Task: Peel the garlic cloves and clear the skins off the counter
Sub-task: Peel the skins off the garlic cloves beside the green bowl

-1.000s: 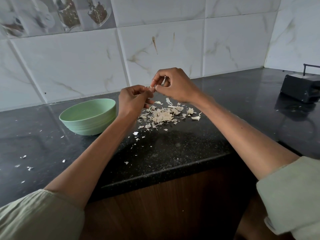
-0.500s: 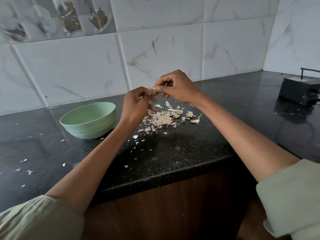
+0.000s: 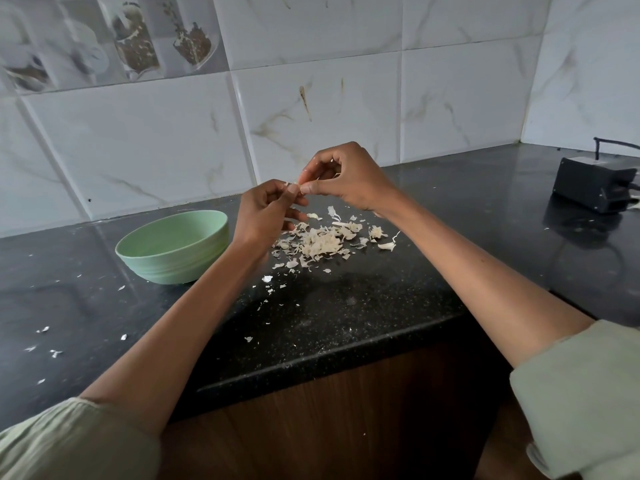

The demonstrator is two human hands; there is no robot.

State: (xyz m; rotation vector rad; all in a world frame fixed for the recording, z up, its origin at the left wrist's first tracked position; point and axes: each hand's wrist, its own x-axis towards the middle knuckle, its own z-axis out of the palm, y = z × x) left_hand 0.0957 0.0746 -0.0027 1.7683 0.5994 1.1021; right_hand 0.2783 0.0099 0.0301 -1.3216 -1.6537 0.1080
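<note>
Above the black counter [image 3: 346, 306], my left hand [image 3: 266, 213] and my right hand [image 3: 346, 178] meet fingertip to fingertip around a small garlic clove [image 3: 297, 186], mostly hidden by the fingers. My left hand pinches the clove, and my right thumb and forefinger pinch its skin at the tip. Below the hands lies a pile of pale garlic skins [image 3: 325, 240]. A light green bowl [image 3: 173, 247] stands to the left of the pile, its inside not visible.
Small skin flakes [image 3: 45, 341] are scattered over the counter's left and front parts. A black box with a cable [image 3: 595, 183] sits at the far right. Marble tiles form the wall behind. The counter's front edge runs above a wooden cabinet [image 3: 346, 410].
Both hands have stayed together on the clove, with small finger shifts. The view has tilted slightly, so everything sits a little lower in the frame.
</note>
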